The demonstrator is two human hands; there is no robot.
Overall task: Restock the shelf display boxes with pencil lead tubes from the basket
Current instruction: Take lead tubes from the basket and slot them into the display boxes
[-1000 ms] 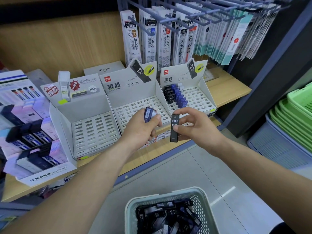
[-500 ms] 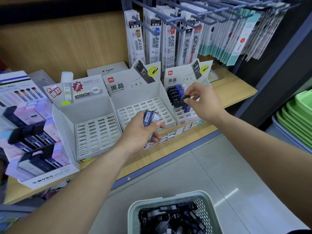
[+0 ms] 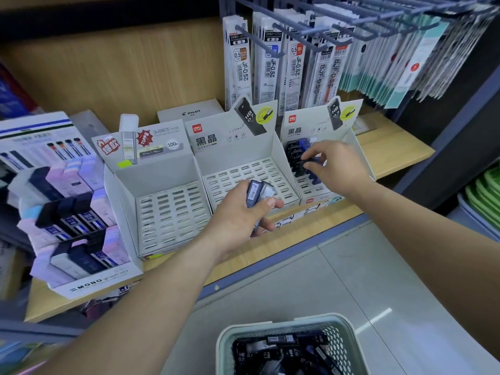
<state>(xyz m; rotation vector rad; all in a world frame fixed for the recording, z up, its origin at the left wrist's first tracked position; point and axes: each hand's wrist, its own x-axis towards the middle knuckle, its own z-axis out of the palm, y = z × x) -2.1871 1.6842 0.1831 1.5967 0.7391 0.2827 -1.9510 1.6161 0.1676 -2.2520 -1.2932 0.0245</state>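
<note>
On the wooden shelf (image 3: 389, 147), right hand (image 3: 335, 166) pinches a tube (image 3: 307, 165) down into the display box (image 3: 297, 131); left hand (image 3: 238, 220) grips spares (image 3: 254, 192), ready to feed.

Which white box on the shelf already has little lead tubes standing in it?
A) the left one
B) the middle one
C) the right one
C: black and blue tubes stand in the slots of the right box, where the right hand pinches another tube; the left box and middle box show only bare slots.
</note>
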